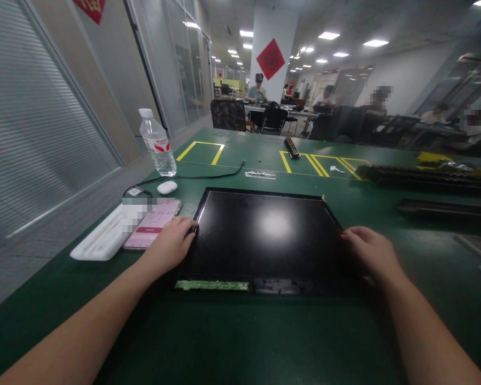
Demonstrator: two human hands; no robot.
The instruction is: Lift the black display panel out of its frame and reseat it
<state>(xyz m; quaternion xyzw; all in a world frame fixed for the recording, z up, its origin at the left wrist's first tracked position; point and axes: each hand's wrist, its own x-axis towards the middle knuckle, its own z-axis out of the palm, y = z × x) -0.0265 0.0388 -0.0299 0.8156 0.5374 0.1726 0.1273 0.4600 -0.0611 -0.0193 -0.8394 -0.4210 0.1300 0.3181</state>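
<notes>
A black LCD screen panel [240, 235] lies face up in front of me, with a lamp reflected on its glossy surface. Along its near edge runs a narrow green circuit board [212, 285], on the left part. My left hand [175, 240] grips the panel's left edge, thumb and fingers closed on the rim. On the opposite side my right hand [371, 247] pinches the right edge, its fingertips at the frame. Whether the panel rests fully on the table or is slightly lifted, I cannot tell.
Left of the panel are a phone [154, 224], a white tray [104, 235], a white earbud case [167, 187], a black cable [208, 177] and a water bottle [158, 144]. Dark strips [433, 176] lie at right on the green table [240, 342]. People sit farther back.
</notes>
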